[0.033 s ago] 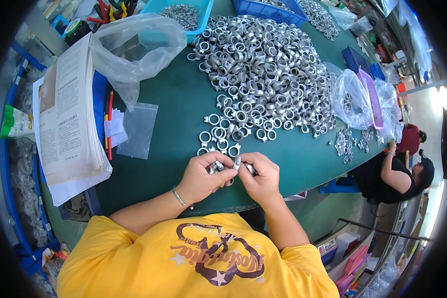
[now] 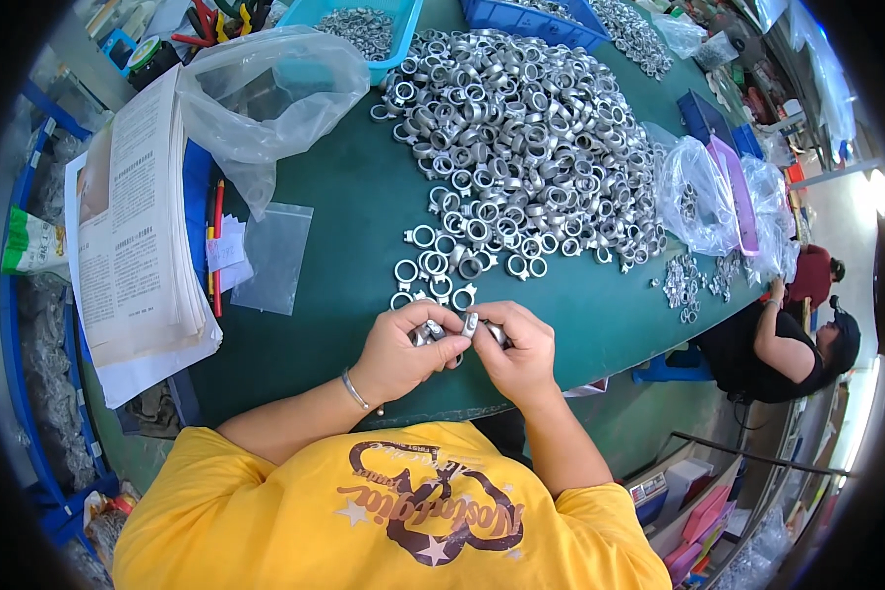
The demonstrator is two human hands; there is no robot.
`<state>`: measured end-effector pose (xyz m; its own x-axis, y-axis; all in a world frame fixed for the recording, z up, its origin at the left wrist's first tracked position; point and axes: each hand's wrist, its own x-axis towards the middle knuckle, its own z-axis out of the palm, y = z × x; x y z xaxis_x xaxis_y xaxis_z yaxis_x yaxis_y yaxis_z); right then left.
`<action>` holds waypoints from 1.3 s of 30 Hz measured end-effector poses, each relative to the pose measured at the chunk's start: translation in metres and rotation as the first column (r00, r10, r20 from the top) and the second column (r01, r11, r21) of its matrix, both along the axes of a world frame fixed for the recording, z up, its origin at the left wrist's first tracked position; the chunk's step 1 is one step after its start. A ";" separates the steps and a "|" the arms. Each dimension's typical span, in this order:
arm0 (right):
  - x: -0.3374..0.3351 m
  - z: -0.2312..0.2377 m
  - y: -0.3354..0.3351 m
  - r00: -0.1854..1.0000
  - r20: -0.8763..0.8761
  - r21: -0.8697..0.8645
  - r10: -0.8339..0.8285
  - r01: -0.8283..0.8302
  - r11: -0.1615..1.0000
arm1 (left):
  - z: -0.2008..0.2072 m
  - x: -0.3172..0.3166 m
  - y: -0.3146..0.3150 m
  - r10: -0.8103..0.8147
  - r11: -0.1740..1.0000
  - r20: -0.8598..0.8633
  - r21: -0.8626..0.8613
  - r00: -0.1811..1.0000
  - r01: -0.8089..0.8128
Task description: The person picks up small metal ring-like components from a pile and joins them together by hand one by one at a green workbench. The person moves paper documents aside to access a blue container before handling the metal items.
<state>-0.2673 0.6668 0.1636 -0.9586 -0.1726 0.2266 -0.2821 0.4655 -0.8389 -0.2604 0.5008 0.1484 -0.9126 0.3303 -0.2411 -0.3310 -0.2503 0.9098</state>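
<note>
At the near edge of the green table, my left hand (image 2: 403, 349) is curled closed around a few silver metal rings (image 2: 426, 332). My right hand (image 2: 519, 356) is closed too, with metal rings partly showing under its fingers. Thumbs and fingertips of both hands meet at one metal ring (image 2: 470, 324), seen edge-on between them. How many rings each palm holds is hidden. Just beyond my hands lie several loose rings (image 2: 442, 286) with small lugs. They run up into a large heap of like rings (image 2: 531, 138).
Left on the table (image 2: 344, 246) are a paper stack (image 2: 138, 236), red pens (image 2: 218, 246) and clear bags (image 2: 275, 261). A turquoise bin (image 2: 403, 39) and blue bin (image 2: 541, 25) stand behind. Small metal parts (image 2: 683, 285) lie right, near a bagged batch (image 2: 696, 197). A co-worker (image 2: 772, 349) sits beyond.
</note>
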 end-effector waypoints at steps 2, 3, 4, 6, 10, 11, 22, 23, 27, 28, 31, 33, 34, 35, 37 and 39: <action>0.001 -0.002 0.002 0.999 -0.038 -0.045 0.005 -0.007 0.999 | -0.004 0.002 0.001 0.017 1.000 -0.074 -0.002 0.997 -0.017; 0.003 -0.005 0.004 0.991 0.131 -0.162 -0.022 0.044 0.986 | -0.005 0.002 0.002 0.034 0.999 -0.148 -0.002 0.988 -0.035; 0.004 -0.006 0.005 0.954 0.299 -0.267 -0.029 0.112 0.957 | -0.005 0.003 0.002 0.032 0.999 -0.147 -0.002 0.989 -0.033; 0.003 -0.003 0.007 0.903 0.429 -0.384 0.009 0.174 0.907 | -0.004 0.003 0.002 0.048 0.999 -0.181 -0.001 0.982 -0.049; -0.001 -0.007 0.011 0.805 0.574 -0.556 0.150 0.248 0.793 | -0.004 0.002 0.002 0.033 0.998 -0.219 -0.036 0.975 -0.042; -0.001 -0.006 0.011 0.769 0.608 -0.583 0.197 0.265 0.768 | -0.006 0.002 0.002 0.030 0.997 -0.249 -0.055 0.968 -0.045; -0.002 -0.007 0.016 0.935 0.218 -0.522 0.280 -0.131 0.843 | -0.002 0.001 0.003 0.163 0.986 -0.056 0.025 0.985 -0.162; -0.002 -0.011 0.016 0.936 0.216 -0.521 0.278 -0.130 0.844 | 0.000 -0.002 0.001 0.162 0.987 -0.058 0.026 0.985 -0.161; 0.000 -0.018 0.017 0.889 0.191 -0.876 0.417 -0.037 0.480 | -0.004 -0.004 -0.004 -0.010 0.979 0.258 0.201 0.966 -0.043; 0.000 -0.018 0.018 0.815 0.196 -0.980 0.545 0.150 0.128 | -0.003 -0.005 -0.005 0.002 0.952 0.327 0.289 0.945 -0.102; -0.009 -0.018 0.027 0.852 0.193 -0.981 0.487 0.163 0.103 | -0.005 -0.008 -0.006 0.017 0.897 0.401 0.399 0.916 -0.192; -0.014 -0.011 0.025 0.840 0.541 -0.635 0.054 0.365 0.681 | -0.009 -0.008 -0.008 0.058 0.867 0.401 0.433 0.914 -0.245; -0.017 -0.010 0.021 0.860 0.503 -0.391 -0.088 0.317 0.864 | -0.010 -0.009 -0.007 0.068 0.863 0.393 0.437 0.917 -0.251; -0.020 -0.009 0.014 0.883 0.420 -0.102 -0.210 0.276 0.956 | -0.012 -0.008 -0.006 0.069 0.864 0.393 0.436 0.917 -0.252; -0.023 -0.006 0.002 0.924 0.259 0.321 -0.281 0.192 0.927 | -0.013 -0.007 -0.005 0.087 0.882 0.364 0.404 0.927 -0.242; -0.023 -0.006 -0.006 0.924 0.248 0.440 -0.292 0.162 0.884 | -0.010 -0.006 -0.005 0.087 0.900 0.344 0.376 0.935 -0.222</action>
